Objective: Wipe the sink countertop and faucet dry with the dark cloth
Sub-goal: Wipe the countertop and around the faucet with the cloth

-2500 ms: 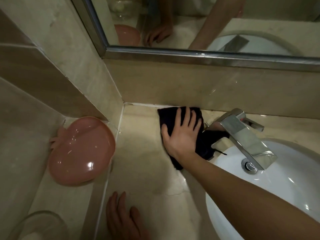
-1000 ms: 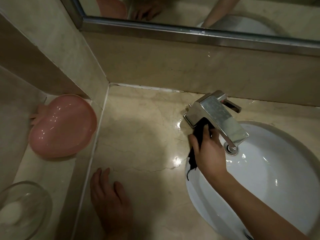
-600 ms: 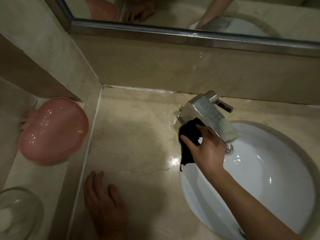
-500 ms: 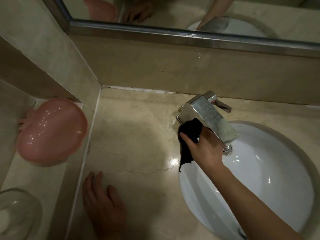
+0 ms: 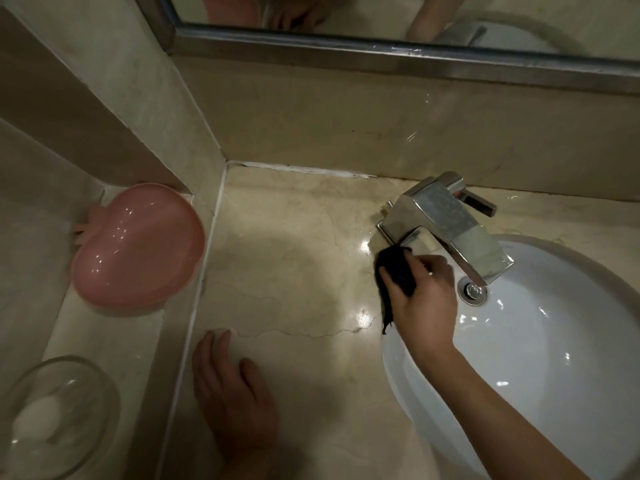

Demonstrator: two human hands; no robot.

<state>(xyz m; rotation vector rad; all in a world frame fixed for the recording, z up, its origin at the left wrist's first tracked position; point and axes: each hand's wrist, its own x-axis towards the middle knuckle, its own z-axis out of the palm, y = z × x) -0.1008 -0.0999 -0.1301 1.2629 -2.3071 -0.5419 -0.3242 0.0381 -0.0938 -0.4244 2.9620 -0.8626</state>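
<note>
Right hand (image 5: 420, 299) wipes at the faucet (image 5: 446, 225) base with the dark cloth (image 5: 396, 271).

Head view: the right grip is curled round the bunched cloth, pressing it against the faucet's lower left side at the rim of the white sink (image 5: 554, 358), a tail of cloth hanging below. The left hand (image 5: 235, 400) lies flat, fingers spread, on the beige counter (image 5: 294, 265). A pink dish (image 5: 138, 245) and a clear glass bowl (image 5: 55, 417) sit on the lower ledge at left.

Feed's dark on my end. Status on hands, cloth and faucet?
Right hand grips cloth, pressed at faucet base. Left hand flat on countertop. Nothing blocking.
</note>
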